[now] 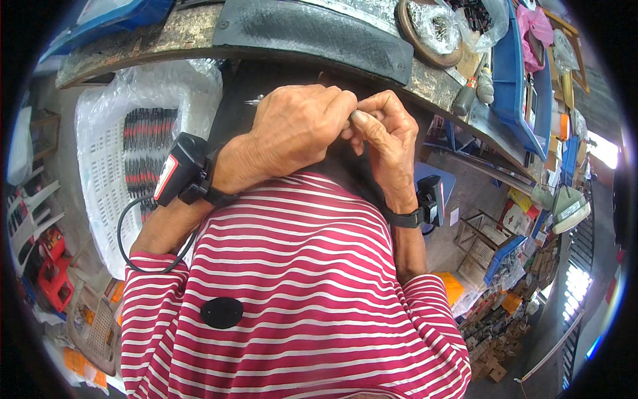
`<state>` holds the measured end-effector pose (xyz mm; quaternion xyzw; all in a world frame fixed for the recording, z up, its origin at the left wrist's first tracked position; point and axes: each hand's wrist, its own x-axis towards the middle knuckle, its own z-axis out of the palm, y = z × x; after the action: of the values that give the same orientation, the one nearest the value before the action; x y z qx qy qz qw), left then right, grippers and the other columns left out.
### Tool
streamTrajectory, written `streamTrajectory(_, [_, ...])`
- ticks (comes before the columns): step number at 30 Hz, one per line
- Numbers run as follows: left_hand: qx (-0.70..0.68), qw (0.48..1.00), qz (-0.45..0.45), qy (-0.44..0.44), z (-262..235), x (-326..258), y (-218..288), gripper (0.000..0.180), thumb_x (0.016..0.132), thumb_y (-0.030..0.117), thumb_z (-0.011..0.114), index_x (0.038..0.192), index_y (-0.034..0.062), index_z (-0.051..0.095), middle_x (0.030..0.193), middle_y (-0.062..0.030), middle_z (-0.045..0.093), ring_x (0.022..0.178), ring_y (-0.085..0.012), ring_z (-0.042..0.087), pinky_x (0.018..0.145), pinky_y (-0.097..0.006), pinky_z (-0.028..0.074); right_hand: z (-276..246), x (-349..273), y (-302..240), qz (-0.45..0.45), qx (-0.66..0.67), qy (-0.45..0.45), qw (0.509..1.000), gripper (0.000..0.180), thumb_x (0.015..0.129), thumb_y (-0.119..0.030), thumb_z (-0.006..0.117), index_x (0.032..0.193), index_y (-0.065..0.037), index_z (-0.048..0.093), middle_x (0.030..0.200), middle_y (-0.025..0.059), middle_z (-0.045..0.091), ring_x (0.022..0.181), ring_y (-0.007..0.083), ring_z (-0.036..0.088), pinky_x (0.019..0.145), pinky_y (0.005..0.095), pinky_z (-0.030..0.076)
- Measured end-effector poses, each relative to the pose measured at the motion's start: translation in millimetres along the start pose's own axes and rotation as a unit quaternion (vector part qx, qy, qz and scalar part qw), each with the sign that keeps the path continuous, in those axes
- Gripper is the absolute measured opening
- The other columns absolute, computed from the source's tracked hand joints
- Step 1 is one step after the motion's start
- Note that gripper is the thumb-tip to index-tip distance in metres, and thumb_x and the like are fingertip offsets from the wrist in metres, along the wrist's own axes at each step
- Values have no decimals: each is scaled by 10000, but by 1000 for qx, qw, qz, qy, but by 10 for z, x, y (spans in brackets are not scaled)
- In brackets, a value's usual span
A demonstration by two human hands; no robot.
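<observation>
My two hands meet over my dark lap, just below the workbench edge. My left hand (296,123) is closed in a fist, its back toward me. A thin silvery tip (254,102) pokes out beside its wrist side; the rest of that piece is hidden by the hand. Thumb and forefinger of my right hand (387,126) are pinched together against the left fingertips. Something small and dark shows between them, too covered to name.
A wooden bench (153,50) with a dark metal plate (312,40) runs across ahead. On it at right lie a round ring-shaped tray (407,26), a screwdriver (467,93) and a blue bin (508,80). A plastic-lined white basket (100,159) of black-and-red parts (149,143) stands left.
</observation>
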<state>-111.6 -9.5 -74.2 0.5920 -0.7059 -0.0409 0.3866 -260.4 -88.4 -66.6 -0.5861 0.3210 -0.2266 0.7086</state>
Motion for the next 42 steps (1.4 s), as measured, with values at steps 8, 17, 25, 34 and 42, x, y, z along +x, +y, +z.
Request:
streamTrajectory(8, [-3,999,-36,-13,14,-14,36,185,718,89,664,851,22,555,726,-104,579,672,-254,613,565,-329,479,77,8,31,-16,22,48,998,75,827,-71,580,835,-9,540,616,37,569,497,35,455,439,167,321])
streamTrajectory(17, [-16,997,-71,-9,64,8,96,197,716,88,666,855,20,544,715,-114,588,653,-263,618,548,-334,475,112,-38,58,-31,39,110,993,53,810,-50,580,793,-6,558,626,10,554,518,24,447,463,164,333])
streamTrajectory(25, [-84,977,-189,-48,54,17,141,200,739,68,646,897,16,533,731,-151,609,669,-317,616,563,-385,463,6,-16,130,-55,-16,57,997,78,836,-71,596,849,1,569,673,-9,554,590,13,472,514,158,365])
streamTrajectory(34, [-349,864,-338,-131,11,44,108,173,802,33,618,901,17,477,664,-60,575,608,-87,535,532,-220,408,-73,-83,119,-35,10,23,999,170,889,-161,574,936,3,566,642,1,557,517,28,458,459,154,341])
streamTrajectory(42, [-473,784,-369,-161,-45,77,99,155,873,108,568,942,32,452,705,-39,579,601,-42,480,506,-175,358,-57,-81,150,-54,63,47,995,147,888,-134,578,942,3,578,634,4,563,508,21,446,450,150,329])
